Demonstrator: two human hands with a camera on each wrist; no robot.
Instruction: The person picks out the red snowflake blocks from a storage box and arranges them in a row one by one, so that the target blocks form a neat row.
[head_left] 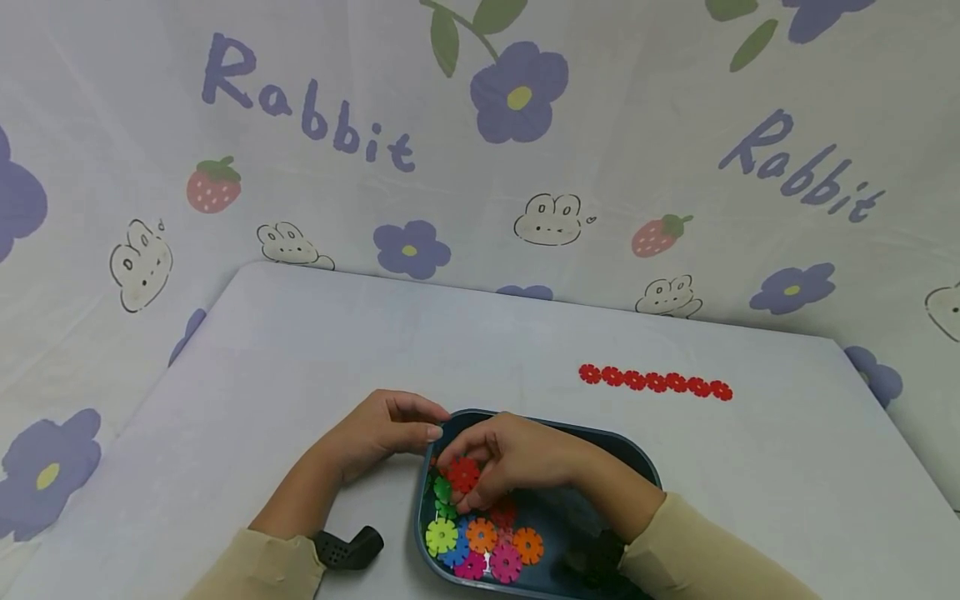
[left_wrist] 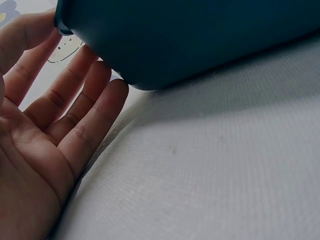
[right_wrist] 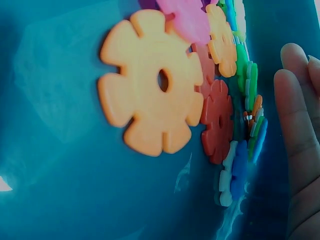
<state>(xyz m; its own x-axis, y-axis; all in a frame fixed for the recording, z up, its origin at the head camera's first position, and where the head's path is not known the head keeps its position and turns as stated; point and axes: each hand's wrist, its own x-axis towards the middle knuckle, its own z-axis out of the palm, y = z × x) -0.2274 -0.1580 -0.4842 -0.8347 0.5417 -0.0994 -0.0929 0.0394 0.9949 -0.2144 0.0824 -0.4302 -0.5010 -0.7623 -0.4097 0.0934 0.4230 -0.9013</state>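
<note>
A dark blue tray holds several flower-shaped plastic pieces in mixed colours. My right hand reaches in at the tray's left side, pinching a red flower-shaped piece between thumb and fingers. That piece is out of sight in the right wrist view, where fingers show at the right edge and an orange flower-shaped piece lies close to the camera. At the tray's far left corner rests my left hand. Its fairly straight fingers touch the tray's outer wall in the left wrist view.
On the white table, beyond the tray to the right, red flower-shaped pieces form a row. A black wrist device is beside the left sleeve. Behind the table hangs a printed cloth.
</note>
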